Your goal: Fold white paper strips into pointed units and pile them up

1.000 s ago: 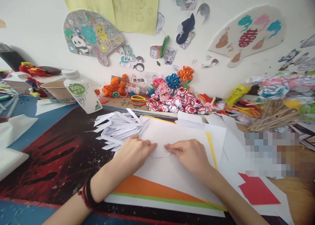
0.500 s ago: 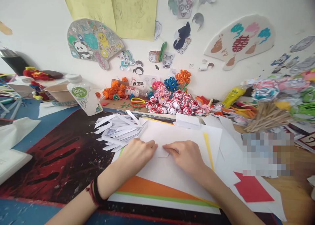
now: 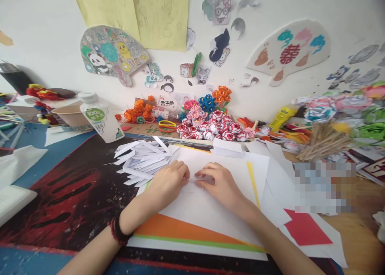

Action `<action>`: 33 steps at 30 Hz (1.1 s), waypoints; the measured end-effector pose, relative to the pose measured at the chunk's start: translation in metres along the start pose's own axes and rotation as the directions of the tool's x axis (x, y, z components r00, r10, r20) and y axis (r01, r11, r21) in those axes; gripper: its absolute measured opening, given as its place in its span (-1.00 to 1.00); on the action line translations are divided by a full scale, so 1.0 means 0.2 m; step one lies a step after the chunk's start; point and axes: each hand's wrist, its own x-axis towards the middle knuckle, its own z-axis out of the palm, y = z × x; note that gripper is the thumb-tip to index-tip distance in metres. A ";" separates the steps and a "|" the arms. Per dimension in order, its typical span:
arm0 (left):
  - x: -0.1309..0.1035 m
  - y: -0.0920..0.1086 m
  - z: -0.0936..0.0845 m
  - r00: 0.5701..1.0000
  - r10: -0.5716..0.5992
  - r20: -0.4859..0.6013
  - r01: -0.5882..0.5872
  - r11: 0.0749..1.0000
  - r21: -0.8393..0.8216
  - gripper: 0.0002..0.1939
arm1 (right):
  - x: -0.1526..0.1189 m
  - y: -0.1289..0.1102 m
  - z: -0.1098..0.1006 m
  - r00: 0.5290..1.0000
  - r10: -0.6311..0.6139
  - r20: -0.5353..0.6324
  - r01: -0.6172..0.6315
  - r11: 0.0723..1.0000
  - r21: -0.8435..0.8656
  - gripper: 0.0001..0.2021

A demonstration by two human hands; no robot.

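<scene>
L hand [image 3: 169, 183] & R hand [image 3: 221, 184] pinch wht paper [image 3: 195, 180]; capped bottle [image 3: 104, 120] beside brown bowl [image 3: 71, 116], contents unclear.

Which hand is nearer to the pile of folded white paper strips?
Left. The left hand is just right of the pile; the right hand is farther right.

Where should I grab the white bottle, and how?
I'd hold the white bottle around its middle, coming from its right, because the paper cup crowds its left. It seems to stand on its base, cap up, so fingers can wrap its sides.
</scene>
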 end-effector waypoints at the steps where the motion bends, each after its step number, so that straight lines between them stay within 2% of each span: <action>1: 0.00 0.00 0.00 1.000 -0.011 0.003 0.011 0.999 -0.035 -0.93 | 0.00 0.00 0.00 1.000 -0.014 0.000 0.014 1.000 0.010 -0.93; 5: 0.00 0.01 -0.02 1.000 -0.024 0.012 0.026 0.988 -0.153 -0.92 | 0.01 -0.02 0.00 0.998 -0.055 0.012 0.053 0.995 0.082 -0.92; 9: 0.00 0.03 -0.03 0.997 0.079 0.000 -0.077 0.969 -0.235 -0.85 | 0.00 -0.02 -0.02 0.998 -0.052 0.030 0.045 0.978 0.203 -0.91; 12: 0.00 0.05 -0.05 0.986 0.167 0.002 -0.158 0.938 -0.309 -0.83 | 0.00 -0.02 -0.03 0.996 -0.034 0.085 0.006 0.949 0.315 -0.89; 15: 0.00 0.05 -0.08 0.981 0.195 0.017 -0.176 0.919 -0.353 -0.83 | 0.00 -0.03 -0.06 0.988 -0.010 0.152 -0.052 0.917 0.396 -0.90; 23: 0.00 0.01 -0.15 0.992 0.115 0.047 -0.088 0.916 -0.392 -0.85 | 0.01 0.01 -0.12 0.961 0.122 0.248 -0.230 0.849 0.476 -0.92; 28: 0.00 0.01 -0.14 0.997 0.048 0.066 -0.017 0.911 -0.412 -0.81 | 0.01 0.02 -0.12 0.941 0.168 0.295 -0.297 0.827 0.478 -0.89; 33: 0.00 0.01 -0.12 0.999 -0.036 0.019 0.040 0.931 -0.363 -0.85 | 0.01 0.03 -0.11 0.932 0.173 0.320 -0.314 0.826 0.468 -0.92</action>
